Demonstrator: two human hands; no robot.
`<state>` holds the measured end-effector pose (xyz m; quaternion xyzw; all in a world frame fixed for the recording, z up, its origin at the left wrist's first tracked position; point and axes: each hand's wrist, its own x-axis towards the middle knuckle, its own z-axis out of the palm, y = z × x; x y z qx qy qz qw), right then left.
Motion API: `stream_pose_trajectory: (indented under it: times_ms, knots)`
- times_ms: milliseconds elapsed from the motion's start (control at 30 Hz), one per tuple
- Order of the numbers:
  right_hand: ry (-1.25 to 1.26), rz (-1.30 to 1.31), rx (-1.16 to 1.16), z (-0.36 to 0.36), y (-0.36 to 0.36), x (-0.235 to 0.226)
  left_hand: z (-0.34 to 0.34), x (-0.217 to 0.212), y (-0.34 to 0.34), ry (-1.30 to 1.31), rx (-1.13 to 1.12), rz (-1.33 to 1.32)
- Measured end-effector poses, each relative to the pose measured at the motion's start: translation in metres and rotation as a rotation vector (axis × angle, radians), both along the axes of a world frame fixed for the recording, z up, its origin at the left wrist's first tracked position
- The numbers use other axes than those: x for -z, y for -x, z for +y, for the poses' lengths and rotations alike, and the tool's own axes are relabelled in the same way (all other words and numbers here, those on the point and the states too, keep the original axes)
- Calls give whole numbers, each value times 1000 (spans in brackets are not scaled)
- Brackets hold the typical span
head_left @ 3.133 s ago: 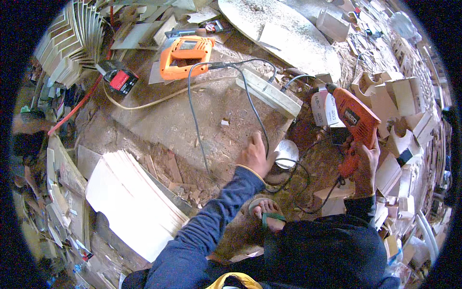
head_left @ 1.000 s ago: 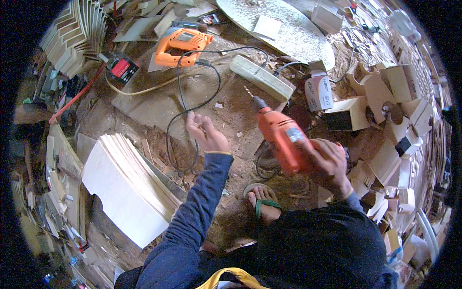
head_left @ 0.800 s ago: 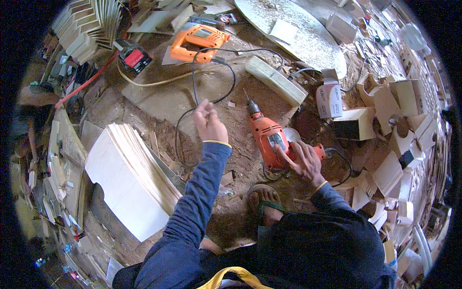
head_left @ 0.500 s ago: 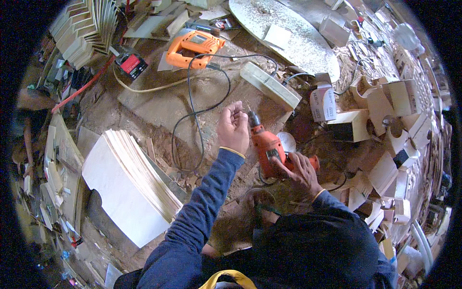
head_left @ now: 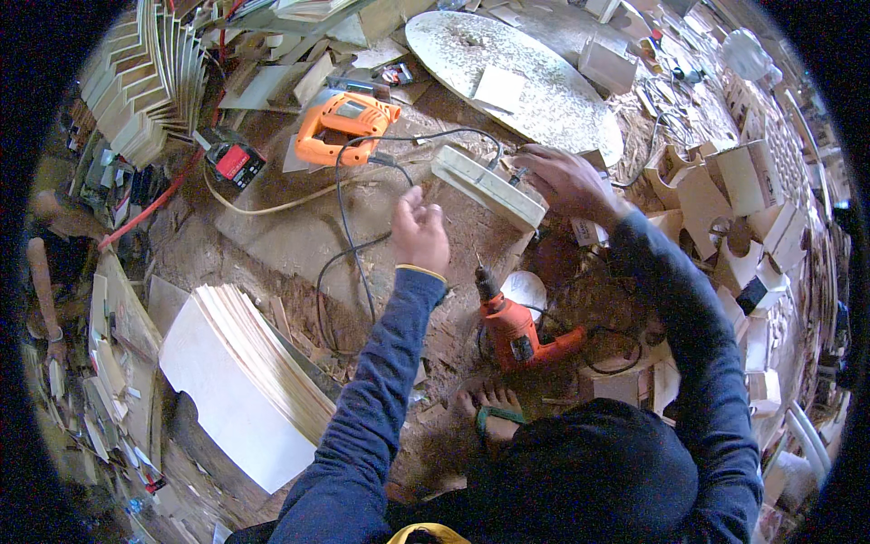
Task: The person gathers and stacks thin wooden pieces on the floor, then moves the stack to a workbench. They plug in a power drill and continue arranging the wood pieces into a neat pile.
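My right hand (head_left: 569,184) reaches out to the long pale power strip (head_left: 471,181), its fingertips closed at a dark plug (head_left: 518,176) on the strip's right part. My left hand (head_left: 420,234) hovers left of the strip, near a loop of black cable; its index finger is raised and the thumb stands apart, with nothing visible in it. An orange-red power drill (head_left: 513,326) lies on the dusty ground below both hands, bit pointing away from me, touched by neither. A whitish round disc (head_left: 524,292) is beside the drill, partly covered by it.
An orange jigsaw (head_left: 347,127) lies beyond my left hand. Curved white boards (head_left: 245,381) are stacked at left. Cut wooden pieces (head_left: 716,195) crowd the right side, and a speckled oval board (head_left: 517,77) lies at the back. Another person's arm (head_left: 43,281) shows at far left.
My right hand has let go of the drill and moved up to the plug at the power strip. The drill now rests on the ground. My left hand has moved slightly left and loosened its fingers.
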<state>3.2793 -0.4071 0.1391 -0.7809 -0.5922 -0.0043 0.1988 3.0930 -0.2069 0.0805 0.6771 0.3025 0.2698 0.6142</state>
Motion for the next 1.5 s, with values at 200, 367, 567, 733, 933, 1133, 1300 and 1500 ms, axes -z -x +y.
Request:
stream_pose_trajectory:
  times_ms: [200, 367, 567, 733, 933, 1133, 1300, 1500]
  knots:
    - [632, -162, -215, 100, -60, 25, 31, -15, -20, 158, 113, 141]
    - [295, -140, -372, 110, -40, -16, 29, -7, -53, 924, 261, 55]
    - [312, -134, -354, 111, -1, -41, 23, 30, -74, 1087, 278, -328]
    - [355, 62, -353, 110, -15, -46, 19, 41, -83, 700, -5, -79]
    - [360, 107, -263, 99, -17, -45, 13, 28, -89, 717, -69, -226]
    - [277, -28, -327, 101, -24, -58, 24, 17, -93, 549, 12, -54]
    - [198, 89, -308, 107, -48, -51, 43, 15, -116, 553, 62, -11]
    - [52, 406, -103, 93, -113, -103, 59, 42, -97, 366, 158, -25]
